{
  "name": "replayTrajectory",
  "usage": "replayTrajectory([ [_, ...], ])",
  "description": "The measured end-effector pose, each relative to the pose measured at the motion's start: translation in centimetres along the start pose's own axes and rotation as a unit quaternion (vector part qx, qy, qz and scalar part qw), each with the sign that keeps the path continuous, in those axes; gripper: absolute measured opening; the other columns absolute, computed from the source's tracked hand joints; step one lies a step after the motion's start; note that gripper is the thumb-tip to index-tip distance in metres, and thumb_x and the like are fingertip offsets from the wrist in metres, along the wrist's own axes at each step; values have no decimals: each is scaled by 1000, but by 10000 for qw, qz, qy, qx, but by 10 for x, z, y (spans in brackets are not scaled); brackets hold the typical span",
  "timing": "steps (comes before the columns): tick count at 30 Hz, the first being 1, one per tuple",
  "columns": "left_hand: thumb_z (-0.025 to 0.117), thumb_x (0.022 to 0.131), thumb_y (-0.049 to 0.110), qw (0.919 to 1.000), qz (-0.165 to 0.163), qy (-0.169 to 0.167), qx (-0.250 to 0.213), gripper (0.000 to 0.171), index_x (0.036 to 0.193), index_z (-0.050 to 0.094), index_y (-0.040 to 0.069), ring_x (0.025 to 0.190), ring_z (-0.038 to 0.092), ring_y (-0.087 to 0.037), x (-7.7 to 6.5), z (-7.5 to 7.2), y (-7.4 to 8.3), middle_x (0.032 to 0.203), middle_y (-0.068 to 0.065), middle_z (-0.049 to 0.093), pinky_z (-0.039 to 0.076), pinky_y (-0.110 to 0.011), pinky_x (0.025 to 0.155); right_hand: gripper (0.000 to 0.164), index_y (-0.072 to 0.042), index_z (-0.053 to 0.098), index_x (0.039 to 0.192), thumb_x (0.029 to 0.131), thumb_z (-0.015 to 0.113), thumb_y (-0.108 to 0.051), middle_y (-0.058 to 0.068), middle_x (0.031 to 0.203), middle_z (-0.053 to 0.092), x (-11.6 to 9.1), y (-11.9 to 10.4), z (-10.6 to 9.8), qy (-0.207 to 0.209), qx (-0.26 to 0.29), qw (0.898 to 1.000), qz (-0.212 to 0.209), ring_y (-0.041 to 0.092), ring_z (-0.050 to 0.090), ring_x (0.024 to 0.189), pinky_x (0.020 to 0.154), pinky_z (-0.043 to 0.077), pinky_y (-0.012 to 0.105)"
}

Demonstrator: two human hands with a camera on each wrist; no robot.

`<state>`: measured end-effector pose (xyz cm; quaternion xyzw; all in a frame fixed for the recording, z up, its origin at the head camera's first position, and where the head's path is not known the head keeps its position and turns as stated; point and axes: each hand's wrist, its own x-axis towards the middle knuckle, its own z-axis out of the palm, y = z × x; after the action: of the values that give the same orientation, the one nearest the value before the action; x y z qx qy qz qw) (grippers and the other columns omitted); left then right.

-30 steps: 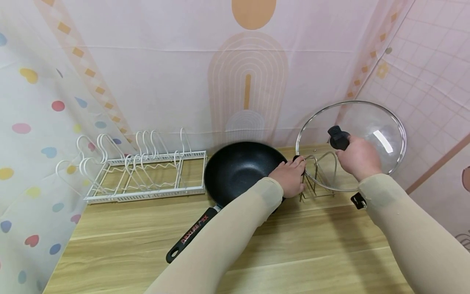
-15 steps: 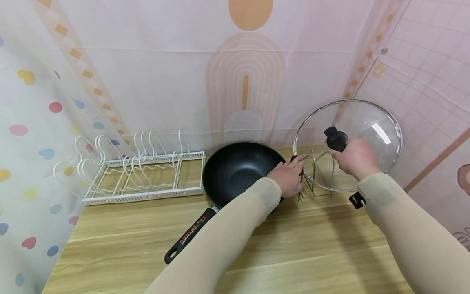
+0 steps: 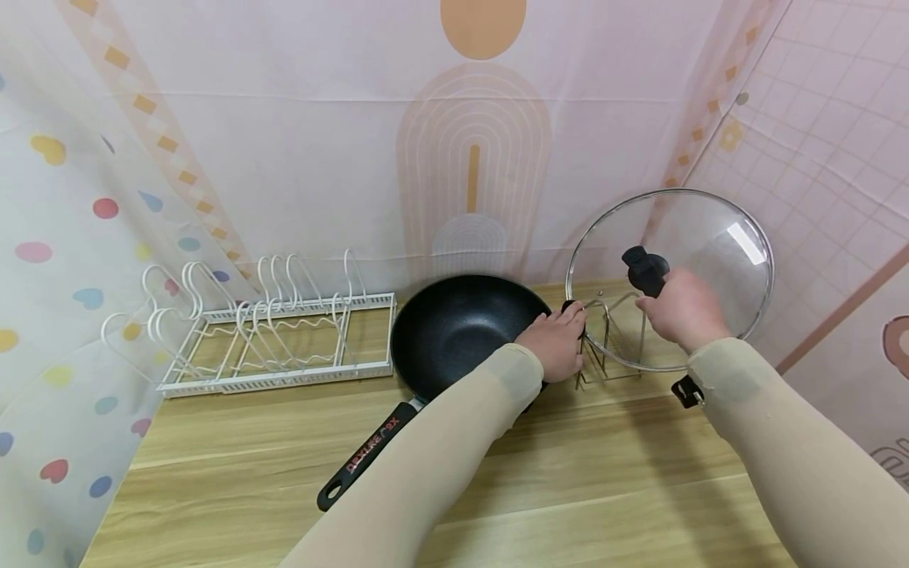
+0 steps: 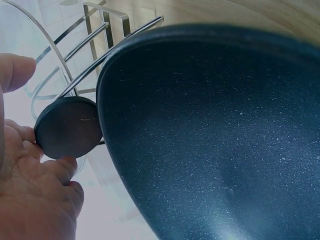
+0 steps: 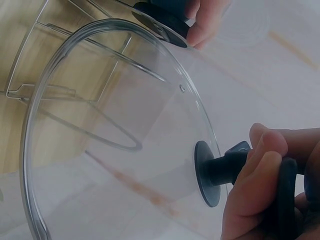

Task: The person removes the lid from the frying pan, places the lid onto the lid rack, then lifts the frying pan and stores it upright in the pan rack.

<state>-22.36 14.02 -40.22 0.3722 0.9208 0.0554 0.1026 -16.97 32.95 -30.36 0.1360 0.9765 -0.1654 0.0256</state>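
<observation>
In the head view my right hand (image 3: 685,309) grips the black knob (image 3: 647,270) of a large glass lid (image 3: 717,229) with a steel rim. The lid stands nearly upright, its lower left edge at a small metal wire rack (image 3: 609,375). My left hand (image 3: 555,341) is at the rack's left end, beside the wok's rim. In the left wrist view its fingers curl against the edge of a round black disc (image 4: 69,127), with the thumb apart. A black wok (image 3: 465,335) sits left of that hand, its handle (image 3: 365,456) pointing toward the front.
A white wire dish rack (image 3: 284,379) with several upright loops stands left of the wok on the wooden table (image 3: 234,473). Patterned curtain walls (image 3: 319,158) rise behind and at both sides. A black strap buckle (image 3: 687,391) hangs at my right wrist.
The lid has tilted slightly, with its upper edge a little higher and the light reflection moved up. My right hand turned with it. The left hand stays on the black disc.
</observation>
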Motion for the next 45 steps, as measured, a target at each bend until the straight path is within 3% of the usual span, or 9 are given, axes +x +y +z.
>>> replayTrajectory([
  [9, 50, 109, 41, 9998, 11, -200, 93, 77, 171, 9, 19, 164, 19, -21, 3, 2, -1, 180, 4, 2, 18, -39, 134, 60, 20, 52, 131, 104, 60, -33, 41, 125, 61, -2, -3, 3, 12, 223, 9997, 122, 54, 62, 112, 94, 51, 63],
  [23, 52, 108, 39, 9999, 47, -16, 104, 78, 171, 12, 18, 163, 24, -21, 0, 2, -1, 180, 2, 8, 21, -39, 133, 63, 21, 51, 135, 104, 60, -32, 43, 130, 57, -4, -5, 7, 33, 168, 9998, 81, 59, 59, 118, 96, 50, 67],
  [45, 51, 108, 38, 9999, 43, -58, 115, 76, 171, 12, 18, 163, 24, -22, 0, 1, 0, 180, 4, 4, 21, -40, 133, 59, 18, 50, 136, 105, 60, -32, 38, 125, 61, -10, -8, 14, -109, 379, 9990, 219, 51, 63, 108, 85, 53, 59],
])
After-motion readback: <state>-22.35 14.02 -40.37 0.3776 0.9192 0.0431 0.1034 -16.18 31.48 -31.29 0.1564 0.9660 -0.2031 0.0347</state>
